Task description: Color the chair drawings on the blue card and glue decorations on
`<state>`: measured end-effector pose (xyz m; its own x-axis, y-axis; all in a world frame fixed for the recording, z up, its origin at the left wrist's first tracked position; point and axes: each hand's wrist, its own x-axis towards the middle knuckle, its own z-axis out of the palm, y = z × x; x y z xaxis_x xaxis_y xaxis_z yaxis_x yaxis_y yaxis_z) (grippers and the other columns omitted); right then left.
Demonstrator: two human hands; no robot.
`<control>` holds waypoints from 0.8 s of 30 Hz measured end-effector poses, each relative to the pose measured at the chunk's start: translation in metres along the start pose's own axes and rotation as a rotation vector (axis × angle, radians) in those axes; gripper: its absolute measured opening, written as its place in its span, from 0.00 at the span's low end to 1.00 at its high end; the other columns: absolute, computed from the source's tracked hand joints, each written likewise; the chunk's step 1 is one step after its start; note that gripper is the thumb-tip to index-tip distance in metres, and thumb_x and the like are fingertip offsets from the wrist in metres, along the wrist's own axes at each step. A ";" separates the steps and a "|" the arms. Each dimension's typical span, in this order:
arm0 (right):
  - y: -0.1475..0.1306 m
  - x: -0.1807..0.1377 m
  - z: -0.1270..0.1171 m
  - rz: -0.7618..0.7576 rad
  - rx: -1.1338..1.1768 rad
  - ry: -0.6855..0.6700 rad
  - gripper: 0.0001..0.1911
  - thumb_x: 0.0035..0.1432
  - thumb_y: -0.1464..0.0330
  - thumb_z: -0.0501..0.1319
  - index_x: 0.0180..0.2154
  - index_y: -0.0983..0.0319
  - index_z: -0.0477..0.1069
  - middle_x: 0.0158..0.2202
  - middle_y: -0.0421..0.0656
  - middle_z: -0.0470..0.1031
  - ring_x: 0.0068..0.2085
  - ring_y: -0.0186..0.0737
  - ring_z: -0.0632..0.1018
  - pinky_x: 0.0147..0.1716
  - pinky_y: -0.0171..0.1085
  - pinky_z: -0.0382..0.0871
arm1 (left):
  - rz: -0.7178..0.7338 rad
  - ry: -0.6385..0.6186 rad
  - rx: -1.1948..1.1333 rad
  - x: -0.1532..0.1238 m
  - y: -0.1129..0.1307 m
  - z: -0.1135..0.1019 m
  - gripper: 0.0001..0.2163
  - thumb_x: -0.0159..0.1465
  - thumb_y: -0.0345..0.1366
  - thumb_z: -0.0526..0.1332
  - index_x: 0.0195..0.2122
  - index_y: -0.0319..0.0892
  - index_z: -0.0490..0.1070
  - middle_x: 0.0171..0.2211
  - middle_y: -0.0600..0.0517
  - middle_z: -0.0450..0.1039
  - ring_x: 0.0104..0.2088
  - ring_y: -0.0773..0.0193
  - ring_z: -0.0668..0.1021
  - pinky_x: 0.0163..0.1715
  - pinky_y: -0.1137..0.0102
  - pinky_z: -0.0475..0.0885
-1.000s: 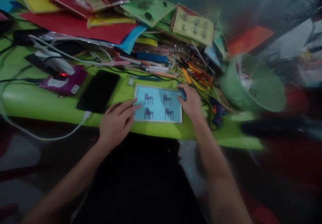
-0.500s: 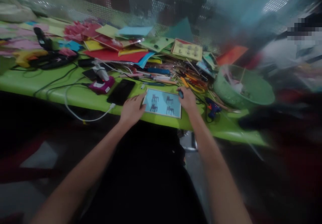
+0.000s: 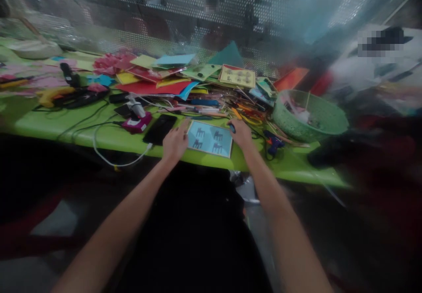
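Forearms are stretching up from the near edge toward the front rim of the green desk (image 3: 66,128). The left hand (image 3: 174,143) is lying flat and released, its extended fingers resting on the left edge of the blue card (image 3: 210,138), which is printed with four dark chairs. The card is lying face up between the two hands, just inside the front edge of the desk. The right hand (image 3: 241,135) is sitting at the card's upper right corner, its fingers curling around a small blue object (image 3: 232,128) too blurred to identify.

Just left of the left hand, a black phone (image 3: 160,128) is lying flat, with a white cable (image 3: 115,161) looping off the desk edge, and a magenta box (image 3: 136,124) is sitting beside it. Right of the right hand, a blue glue gun (image 3: 273,142) is lying near a green basket (image 3: 310,117). Farther back, sticks, pens and scissors are lying in a heap, and behind them coloured paper sheets (image 3: 158,84) are piling up, with a yellow chair card (image 3: 237,76) lying on top.
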<state>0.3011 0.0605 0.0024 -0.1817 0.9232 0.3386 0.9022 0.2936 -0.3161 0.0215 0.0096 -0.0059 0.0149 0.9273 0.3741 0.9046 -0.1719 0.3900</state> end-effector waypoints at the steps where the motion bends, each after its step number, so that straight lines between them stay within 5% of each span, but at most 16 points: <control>1: 0.000 0.000 0.000 0.004 0.001 0.000 0.21 0.58 0.77 0.56 0.50 0.59 0.76 0.51 0.49 0.81 0.53 0.52 0.76 0.51 0.47 0.72 | -0.024 0.005 -0.027 -0.001 0.000 0.000 0.30 0.65 0.29 0.54 0.70 0.47 0.63 0.48 0.46 0.82 0.47 0.51 0.81 0.51 0.59 0.74; 10: -0.005 -0.001 0.000 0.047 0.004 0.022 0.17 0.64 0.68 0.57 0.53 0.58 0.74 0.48 0.48 0.82 0.46 0.51 0.80 0.46 0.44 0.72 | -0.071 0.046 -0.165 -0.001 -0.002 -0.002 0.26 0.68 0.31 0.53 0.67 0.48 0.66 0.47 0.50 0.83 0.45 0.60 0.82 0.49 0.65 0.73; 16: -0.006 -0.001 0.003 0.027 0.015 0.004 0.16 0.64 0.67 0.57 0.52 0.59 0.75 0.49 0.49 0.81 0.47 0.50 0.79 0.47 0.44 0.71 | 0.307 -0.224 0.069 -0.016 0.020 -0.004 0.19 0.72 0.45 0.55 0.60 0.52 0.76 0.63 0.46 0.73 0.61 0.46 0.74 0.61 0.52 0.64; 24: 0.000 0.000 0.007 0.007 0.055 0.073 0.17 0.62 0.68 0.58 0.51 0.58 0.75 0.46 0.47 0.81 0.45 0.50 0.79 0.46 0.45 0.72 | 0.255 -0.243 0.003 -0.016 0.026 -0.001 0.17 0.72 0.41 0.55 0.57 0.51 0.77 0.62 0.50 0.75 0.60 0.49 0.74 0.60 0.52 0.61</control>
<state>0.2981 0.0620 -0.0037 -0.1451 0.9053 0.3992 0.8802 0.3024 -0.3658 0.0440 -0.0098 -0.0006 0.3415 0.9067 0.2477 0.8598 -0.4078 0.3073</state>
